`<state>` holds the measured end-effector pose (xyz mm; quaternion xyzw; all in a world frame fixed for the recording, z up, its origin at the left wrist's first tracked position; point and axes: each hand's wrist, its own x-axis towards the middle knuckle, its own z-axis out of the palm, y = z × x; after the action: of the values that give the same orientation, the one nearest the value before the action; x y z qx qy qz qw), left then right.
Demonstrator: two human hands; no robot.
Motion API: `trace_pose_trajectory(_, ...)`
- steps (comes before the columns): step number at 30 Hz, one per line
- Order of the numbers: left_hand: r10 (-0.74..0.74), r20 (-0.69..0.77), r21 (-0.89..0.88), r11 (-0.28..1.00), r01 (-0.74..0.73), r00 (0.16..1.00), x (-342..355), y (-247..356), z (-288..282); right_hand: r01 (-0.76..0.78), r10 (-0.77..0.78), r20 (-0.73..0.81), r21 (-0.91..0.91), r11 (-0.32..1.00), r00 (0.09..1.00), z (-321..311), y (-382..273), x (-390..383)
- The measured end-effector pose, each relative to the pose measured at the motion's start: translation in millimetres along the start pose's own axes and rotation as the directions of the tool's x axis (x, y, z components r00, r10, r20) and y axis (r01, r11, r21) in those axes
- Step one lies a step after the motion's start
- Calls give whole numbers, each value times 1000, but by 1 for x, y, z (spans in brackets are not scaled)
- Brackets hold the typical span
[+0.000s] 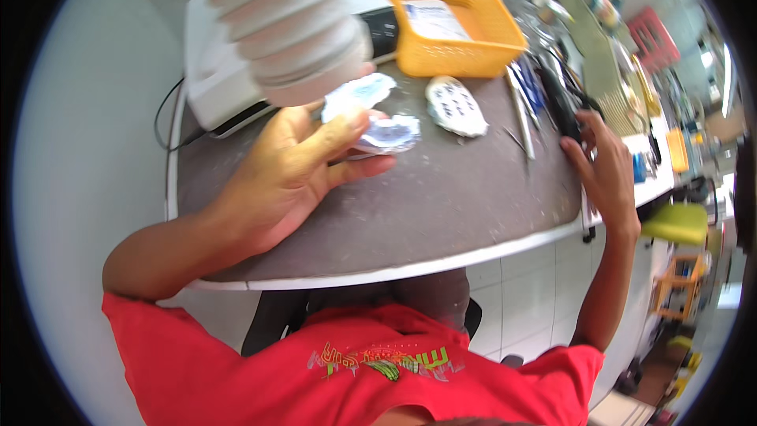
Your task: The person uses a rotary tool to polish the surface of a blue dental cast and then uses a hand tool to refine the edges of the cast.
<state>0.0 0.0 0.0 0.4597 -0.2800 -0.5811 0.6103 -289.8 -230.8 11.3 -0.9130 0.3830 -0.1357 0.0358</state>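
Note:
My left hand (288,173) is closed around a white and pale blue moulded piece (388,134), perhaps plaster. A similar pale piece (359,91) shows just behind my fingers; whether the two are joined I cannot tell. A round white piece with handwriting (457,109) lies flat on the grey worktop (394,213), right of the left hand. My right hand (599,166) grips a long black tool (558,99) at the worktop's right side, beside several slim metal tools (522,122).
A ribbed white extraction hose (288,24) hangs over my left hand, near a white machine (217,83). An orange basket (461,55) holding paper sits at the back. Clutter and a beige tray (603,71) stand at right, with a green chair (674,222) beyond.

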Motion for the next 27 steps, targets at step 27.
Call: trace_pose_trajectory(27,37,19,322,946,-41,999,1,8,-25,316,-356,-613,-177,932,706,-21,-22,-6)
